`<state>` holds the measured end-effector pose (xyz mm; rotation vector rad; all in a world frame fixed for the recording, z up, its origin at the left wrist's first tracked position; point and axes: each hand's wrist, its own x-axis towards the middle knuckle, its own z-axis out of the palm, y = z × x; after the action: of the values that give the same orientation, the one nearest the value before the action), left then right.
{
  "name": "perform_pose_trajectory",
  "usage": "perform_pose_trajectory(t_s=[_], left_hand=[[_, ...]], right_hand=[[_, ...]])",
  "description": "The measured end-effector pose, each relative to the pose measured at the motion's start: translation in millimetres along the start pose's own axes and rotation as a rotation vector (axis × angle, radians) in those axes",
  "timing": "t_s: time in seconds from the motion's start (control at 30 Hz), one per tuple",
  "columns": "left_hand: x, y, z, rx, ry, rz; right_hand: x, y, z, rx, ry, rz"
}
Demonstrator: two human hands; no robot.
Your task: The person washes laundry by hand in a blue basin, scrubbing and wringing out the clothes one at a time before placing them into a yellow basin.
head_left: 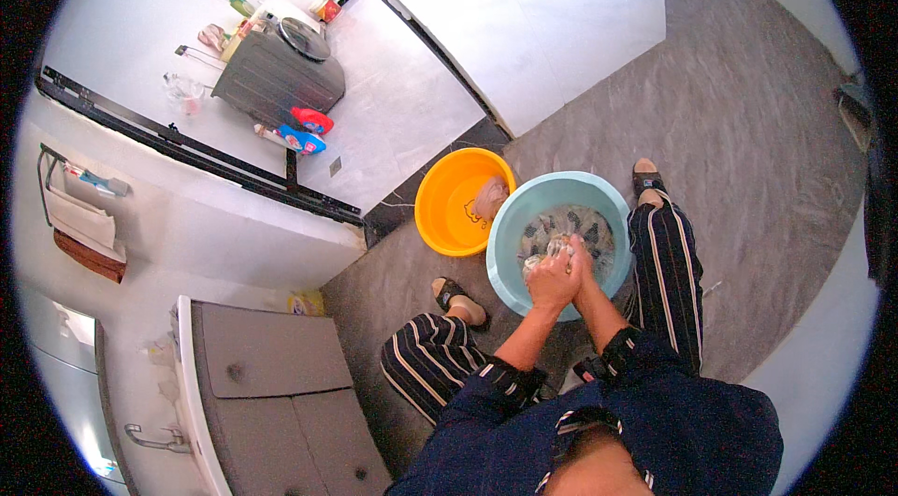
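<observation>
A light blue basin (503,258) stands on the floor between my feet. In it, a patterned pale cloth (568,218) with dark patches lies in what looks like water. Both my hands are together over the basin's near half. My left hand (552,283) is closed around a bunched part of the cloth. Pressed against it from the right, my right hand (581,262) is closed on the same bunch. Some fingertips are hidden behind the knuckles and fabric. Touching the blue basin's left side is an orange basin (438,215), which holds a crumpled pinkish cloth (490,198).
At the left stands a grey cabinet (271,351) with a white sink edge and a tap (157,440). Beyond a black-framed threshold are a dark grey bin-like tub (281,75), a blue bottle (302,140) and a red bottle (312,119). Towels (84,225) hang on the left wall.
</observation>
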<state>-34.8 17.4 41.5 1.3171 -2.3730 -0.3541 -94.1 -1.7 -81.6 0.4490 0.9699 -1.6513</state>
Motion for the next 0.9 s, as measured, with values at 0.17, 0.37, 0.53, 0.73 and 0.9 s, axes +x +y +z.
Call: perform_pose_trajectory(t_s=[0.17, 0.37, 0.53, 0.73, 0.9], left_hand=[[-6.3, -66.7, 24.4, -0.238, -0.033, -0.408], [-29.8, -127.2, 49.7, -0.666, -0.237, -0.657], [-23.6, -59.8, 8.7, -0.981, -0.462, -0.884], [-29.4, -86.5, -3.9, -1.437, -0.534, -0.537], [-35.2, -91.7, 10.5, -1.463, -0.459, -0.629]], right_hand=[[-55.4, -0.8, 20.5, -0.313, -0.058, -0.175], [-84.1, -14.6, 45.5, -0.527, -0.242, -0.446], [-81.9, -46.0, 40.4, -0.398, -0.258, -0.474], [-98.6, -46.4, 48.5, -0.135, -0.451, -0.291], [-94.1, -51.6, 43.5, -0.076, -0.385, -0.24]])
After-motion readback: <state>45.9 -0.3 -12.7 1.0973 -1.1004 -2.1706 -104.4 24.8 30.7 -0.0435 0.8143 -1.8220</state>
